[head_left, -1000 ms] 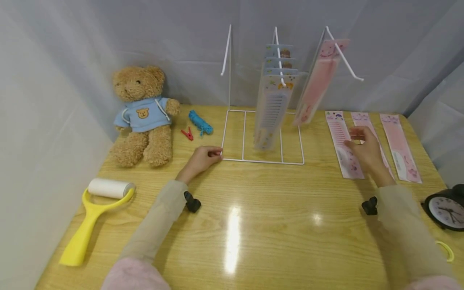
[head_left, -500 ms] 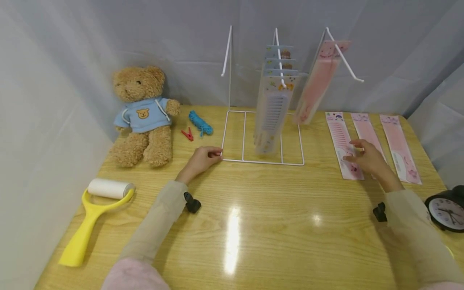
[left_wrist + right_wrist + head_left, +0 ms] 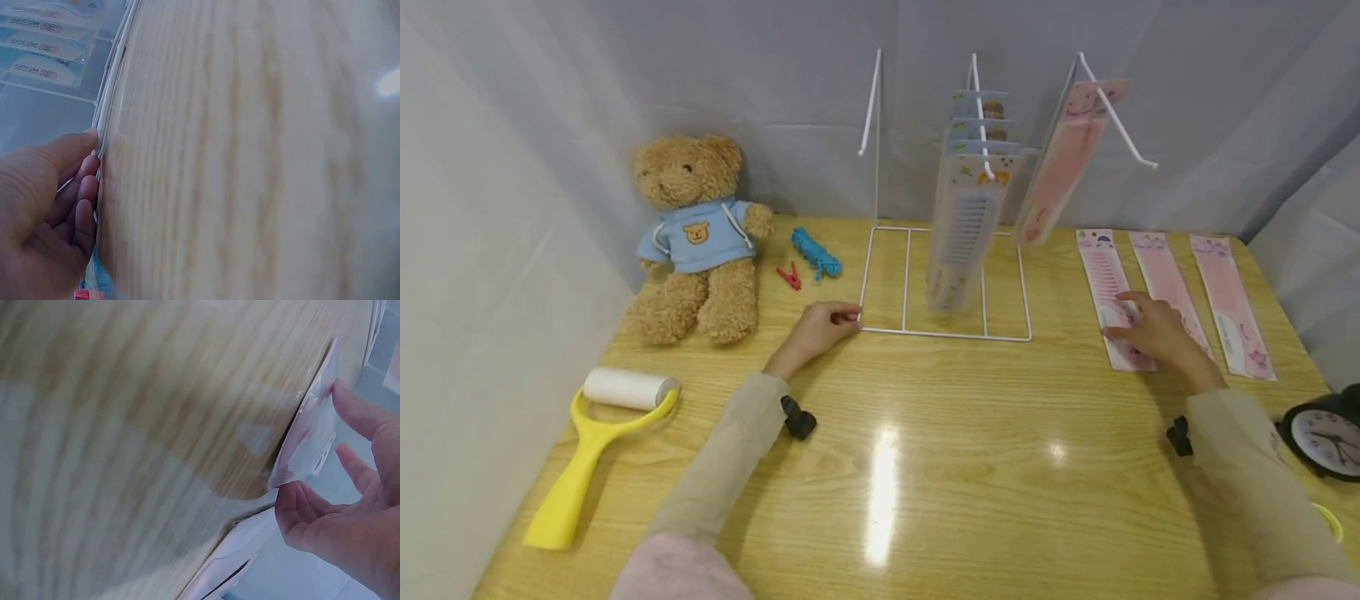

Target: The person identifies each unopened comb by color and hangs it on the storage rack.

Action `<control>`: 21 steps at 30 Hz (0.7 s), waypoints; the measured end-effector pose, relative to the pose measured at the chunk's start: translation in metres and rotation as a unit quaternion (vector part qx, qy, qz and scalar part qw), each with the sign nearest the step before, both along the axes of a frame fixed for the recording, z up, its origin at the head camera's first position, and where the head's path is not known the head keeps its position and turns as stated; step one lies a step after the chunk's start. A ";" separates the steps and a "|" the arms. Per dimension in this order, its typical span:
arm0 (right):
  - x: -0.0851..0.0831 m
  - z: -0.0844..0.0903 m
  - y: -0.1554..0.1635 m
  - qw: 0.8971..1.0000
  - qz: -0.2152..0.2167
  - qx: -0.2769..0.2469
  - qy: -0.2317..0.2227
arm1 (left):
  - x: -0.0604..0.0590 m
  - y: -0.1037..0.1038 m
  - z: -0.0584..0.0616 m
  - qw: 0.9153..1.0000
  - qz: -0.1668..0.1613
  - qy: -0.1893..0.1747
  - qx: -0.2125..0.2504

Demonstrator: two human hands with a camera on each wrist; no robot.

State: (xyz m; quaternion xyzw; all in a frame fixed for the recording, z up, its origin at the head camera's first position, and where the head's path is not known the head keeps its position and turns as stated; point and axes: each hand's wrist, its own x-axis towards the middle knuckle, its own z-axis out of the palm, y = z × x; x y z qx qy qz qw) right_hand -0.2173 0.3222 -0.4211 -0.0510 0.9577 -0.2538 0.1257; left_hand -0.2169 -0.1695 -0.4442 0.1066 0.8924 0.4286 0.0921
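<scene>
The right hand (image 3: 1157,333) rests relaxed fingers on the long pink comb card (image 3: 1112,296), lying near-to-far right of the white wire rack (image 3: 945,333), whose near-left corner the left hand (image 3: 817,327) pinches

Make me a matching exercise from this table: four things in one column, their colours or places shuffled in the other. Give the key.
Things:
1. lint roller
2. teddy bear
3. clothes peg
4. clock

Descriptions:
A. red, beside the blue cord
B. at the table's right edge
C. yellow handle, white roll
D. wears a blue hoodie

Pairs: 1-C, 2-D, 3-A, 4-B
</scene>
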 end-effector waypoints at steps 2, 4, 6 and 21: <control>-0.002 0.000 0.000 1.000 -0.003 0.000 -0.007 | 0.000 0.000 0.000 1.000 -0.001 0.000 0.000; -0.004 0.000 0.000 1.000 -0.006 0.004 -0.012 | 0.000 0.000 0.000 1.000 -0.001 0.001 0.000; -0.005 0.000 0.001 1.000 -0.010 0.006 -0.017 | 0.000 0.000 -0.001 1.000 -0.003 0.003 -0.001; -0.006 0.000 -0.004 0.997 -0.041 -0.051 -0.043 | -0.002 -0.001 -0.002 1.000 0.000 -0.001 -0.002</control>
